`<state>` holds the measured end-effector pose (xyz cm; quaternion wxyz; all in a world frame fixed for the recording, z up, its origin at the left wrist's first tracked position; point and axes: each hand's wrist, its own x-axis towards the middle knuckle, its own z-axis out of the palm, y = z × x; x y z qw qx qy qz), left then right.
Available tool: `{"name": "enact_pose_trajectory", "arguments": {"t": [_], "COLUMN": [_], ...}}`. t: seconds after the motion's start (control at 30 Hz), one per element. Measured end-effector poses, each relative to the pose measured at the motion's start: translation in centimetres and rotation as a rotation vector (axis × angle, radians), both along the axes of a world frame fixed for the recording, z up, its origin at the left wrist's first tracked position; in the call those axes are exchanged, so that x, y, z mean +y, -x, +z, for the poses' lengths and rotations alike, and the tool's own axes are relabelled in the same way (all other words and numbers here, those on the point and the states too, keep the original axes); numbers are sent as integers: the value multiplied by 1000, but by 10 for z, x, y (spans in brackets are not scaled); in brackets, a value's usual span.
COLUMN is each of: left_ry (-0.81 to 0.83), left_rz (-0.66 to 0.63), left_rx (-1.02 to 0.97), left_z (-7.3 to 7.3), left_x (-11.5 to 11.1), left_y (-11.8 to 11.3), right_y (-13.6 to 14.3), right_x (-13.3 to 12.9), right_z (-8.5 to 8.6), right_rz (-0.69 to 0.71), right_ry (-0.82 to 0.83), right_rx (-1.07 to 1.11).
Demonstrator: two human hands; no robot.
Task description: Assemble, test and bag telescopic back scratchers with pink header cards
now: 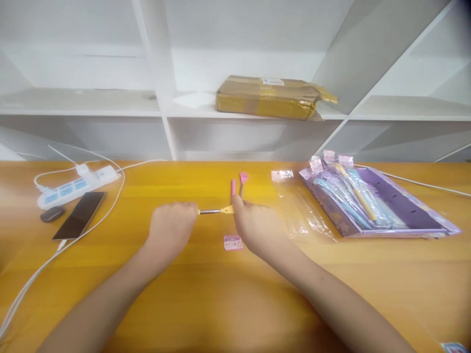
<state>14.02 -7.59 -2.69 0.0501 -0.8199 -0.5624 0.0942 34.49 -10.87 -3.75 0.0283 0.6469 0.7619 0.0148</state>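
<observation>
A yellow stick with a short metal rod [210,212] runs level between my two hands over the wooden table. My left hand [172,223] is closed around its left end, and my right hand [255,223] grips its yellow right end. Beyond my right hand lie a pink hand-shaped scratcher [244,177] on a thin metal rod and a pink tube [233,186]; their near ends are hidden behind the hand. A small pink card [233,242] rests on the table just left of my right wrist.
Clear plastic wrappers [301,211] lie right of my hands, beside a purple tray [412,203] of several packaged sticks. A power strip [79,186], phone [80,215], black case [52,214] and white cables are at the left. A taped cardboard box [268,98] sits on the shelf [121,104].
</observation>
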Motion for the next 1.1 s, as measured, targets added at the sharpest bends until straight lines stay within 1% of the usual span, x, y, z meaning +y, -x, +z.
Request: {"name": "enact_pose_trajectory", "arguments": {"t": [0.17, 0.33, 0.43, 0.5, 0.57, 0.73, 0.8, 0.87, 0.93, 1.03, 1.1], "left_ry": [-37, -41, -25, -3, 20, 40, 22, 7, -8, -33, -34], "left_rz": [-25, -44, -50, -64, -75, -95, -93, -95, -99, -105, -114], "left_rx": [11, 16, -1, -15, -21, -35, -49, -60, -69, -82, -90], "left_z": [-1, 0, 0, -1, -2, -2, -1, -1, -3, -9, -12], "left_x": [-1, -1, 2, 3, 3, -4, -6, -7, -7, -6, -3], "left_y": [3, 5, 8, 9, 8, 3, 3, 5, 7, 3, -1], "right_y": [4, 2, -1, -3, -4, -9, -13, -16, -17, -12, -11], "right_x": [-10, -11, -11, -12, -11, -1, 3, 5, 6, 7, 10], "right_z": [10, 17, 17, 14, 9, -10, -15, -19, -20, -21, -20], "right_rz": [-58, -45, -20, 28, 90, 277, 321, 330, 327, 323, 326], "right_ry": [8, 42, 19, -49, -154, -411, -482, -516, -509, -491, -518], "right_rx": [109, 122, 142, 153, 145, 192, 209, 208, 190, 134, 96]}}
